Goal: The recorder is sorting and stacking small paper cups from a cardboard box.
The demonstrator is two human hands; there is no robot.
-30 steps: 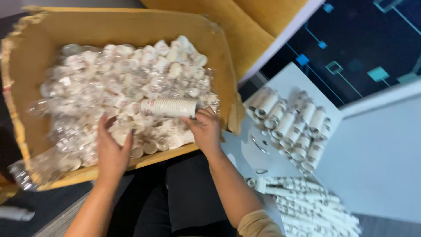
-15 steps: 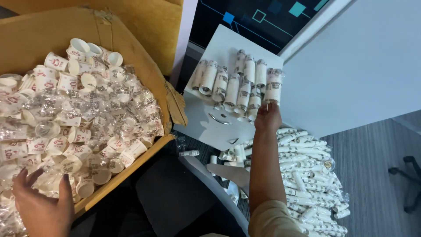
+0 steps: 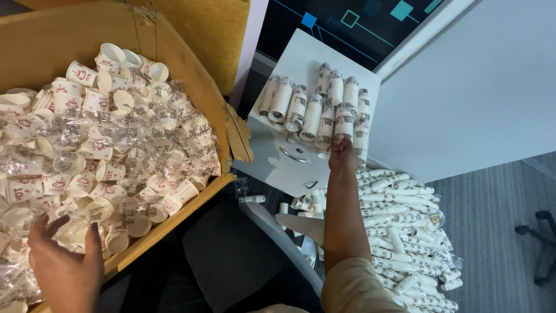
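My right hand [image 3: 343, 152] grips a wrapped cup stack [image 3: 344, 124], butting it against the row [image 3: 301, 107] on the white surface [image 3: 272, 156] so it stays aligned; left hand [image 3: 63, 264] rests open over loose cups [image 3: 110, 150] in the cardboard box [image 3: 191, 75].

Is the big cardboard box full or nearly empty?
Full: loose paper cups heap up to the cardboard box walls.

A plain white wall panel [image 3: 480, 87] is filling the far right, with soft, even light falling across it. A dark blue wall surface with pale line-and-square graphics [image 3: 347, 29] is showing at the far centre. Grey carpeted floor [image 3: 498, 232] is stretching along the right side, where a black swivel-chair base [image 3: 541, 246] is poking in at the edge.
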